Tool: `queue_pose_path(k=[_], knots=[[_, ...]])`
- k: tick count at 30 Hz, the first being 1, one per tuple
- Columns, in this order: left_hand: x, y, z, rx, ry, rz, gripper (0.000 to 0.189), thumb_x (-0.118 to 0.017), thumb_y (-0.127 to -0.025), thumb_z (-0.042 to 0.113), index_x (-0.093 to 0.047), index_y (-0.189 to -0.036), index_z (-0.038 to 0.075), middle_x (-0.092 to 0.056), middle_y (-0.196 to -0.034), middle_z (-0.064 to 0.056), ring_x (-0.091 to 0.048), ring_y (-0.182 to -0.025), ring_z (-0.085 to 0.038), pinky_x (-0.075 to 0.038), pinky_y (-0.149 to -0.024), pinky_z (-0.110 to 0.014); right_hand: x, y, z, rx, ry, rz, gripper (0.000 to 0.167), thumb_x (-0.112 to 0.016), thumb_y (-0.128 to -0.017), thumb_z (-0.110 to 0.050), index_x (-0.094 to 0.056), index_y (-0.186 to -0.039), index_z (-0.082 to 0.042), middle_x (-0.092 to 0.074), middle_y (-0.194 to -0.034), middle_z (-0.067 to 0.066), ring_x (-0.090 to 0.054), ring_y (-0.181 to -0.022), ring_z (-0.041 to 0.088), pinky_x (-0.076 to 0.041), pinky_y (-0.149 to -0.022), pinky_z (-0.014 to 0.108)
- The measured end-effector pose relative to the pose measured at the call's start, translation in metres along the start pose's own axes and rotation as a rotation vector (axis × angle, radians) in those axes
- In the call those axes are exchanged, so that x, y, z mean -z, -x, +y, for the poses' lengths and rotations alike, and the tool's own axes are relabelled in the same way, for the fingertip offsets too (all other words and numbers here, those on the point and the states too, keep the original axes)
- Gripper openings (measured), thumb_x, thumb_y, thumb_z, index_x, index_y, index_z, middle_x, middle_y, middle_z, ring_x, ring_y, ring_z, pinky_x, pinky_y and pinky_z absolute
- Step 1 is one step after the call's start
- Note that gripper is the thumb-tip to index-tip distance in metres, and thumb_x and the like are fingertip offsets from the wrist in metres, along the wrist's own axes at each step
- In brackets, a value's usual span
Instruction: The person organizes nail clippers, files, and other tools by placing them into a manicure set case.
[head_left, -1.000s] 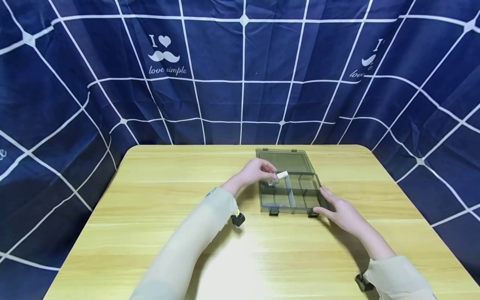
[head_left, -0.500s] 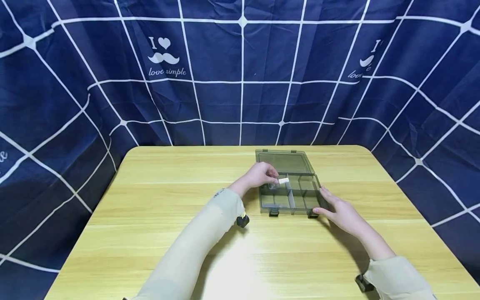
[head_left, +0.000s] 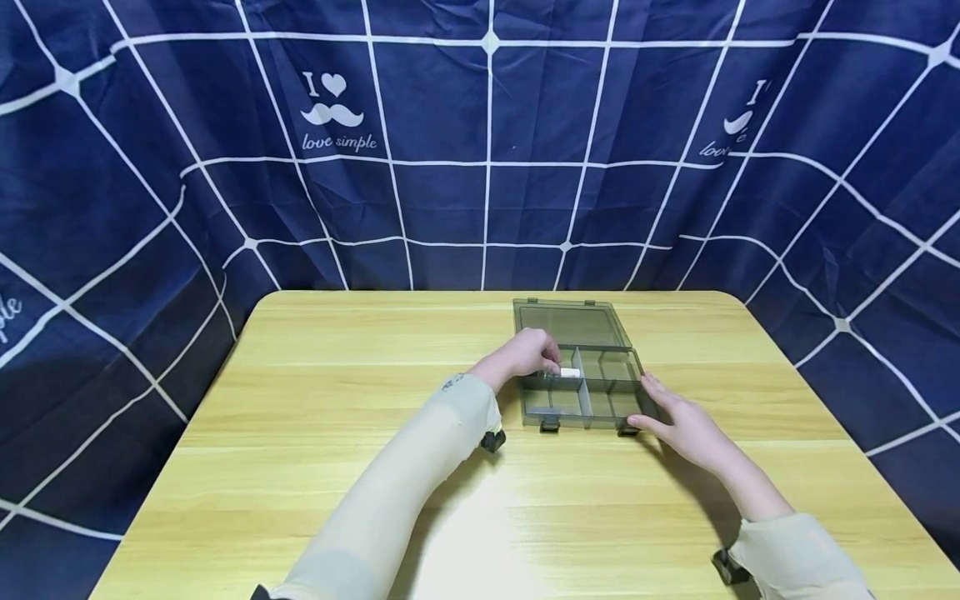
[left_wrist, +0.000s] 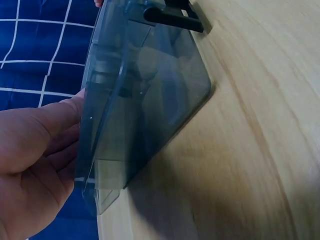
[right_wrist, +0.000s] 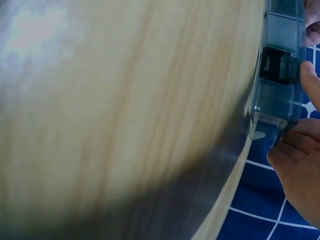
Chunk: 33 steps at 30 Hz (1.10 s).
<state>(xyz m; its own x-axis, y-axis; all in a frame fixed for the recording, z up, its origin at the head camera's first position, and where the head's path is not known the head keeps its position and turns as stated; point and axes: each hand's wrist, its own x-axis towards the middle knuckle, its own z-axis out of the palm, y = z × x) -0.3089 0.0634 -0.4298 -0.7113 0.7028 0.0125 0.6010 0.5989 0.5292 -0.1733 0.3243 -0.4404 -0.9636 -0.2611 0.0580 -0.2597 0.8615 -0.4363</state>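
A smoky clear compartment box (head_left: 546, 423) lies on the table with its lid (head_left: 573, 321) swung back. My left hand (head_left: 528, 354) reaches into the rear left compartment, its fingertips pinching a small clear bottle, mostly hidden by the hand. The bottle's white cap (head_left: 570, 372) shows and points right. At the front right corner of the box, my right hand (head_left: 686, 425) rests with thumb against the front edge and fingers along the side. In the left wrist view, the box wall (left_wrist: 145, 95) partly covers the left hand (left_wrist: 35, 150). The right hand (right_wrist: 302, 165) touches the box corner in the right wrist view.
A pale wooden table (head_left: 360, 350) carries the box near its far edge. A blue cloth (head_left: 420, 100) with white grid lines hangs around the back and sides. Black latches (head_left: 550, 426) stick out from the box front.
My left hand has moved slightly right and down, carrying the bottle deeper into the rear left compartment. The white cap has turned level. My right hand has stayed at the box corner.
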Motion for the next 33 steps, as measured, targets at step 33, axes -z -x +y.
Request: queue_pose_path(k=[33], knots=[[0.066,0.115,-0.023,-0.080,0.567,0.403,0.025,-0.071,-0.086,0.013,-0.069,-0.108,0.000,-0.070,-0.103,-0.008,-0.065,-0.092,-0.014,-0.052,-0.084,-0.026,0.002,-0.003,-0.001,-0.006,-0.010,-0.016,0.082,-0.062,-0.091,-0.043,-0.026,-0.146,0.007,-0.023,-0.149,0.028,-0.026,-0.130,0.053,-0.024,-0.103,0.064]])
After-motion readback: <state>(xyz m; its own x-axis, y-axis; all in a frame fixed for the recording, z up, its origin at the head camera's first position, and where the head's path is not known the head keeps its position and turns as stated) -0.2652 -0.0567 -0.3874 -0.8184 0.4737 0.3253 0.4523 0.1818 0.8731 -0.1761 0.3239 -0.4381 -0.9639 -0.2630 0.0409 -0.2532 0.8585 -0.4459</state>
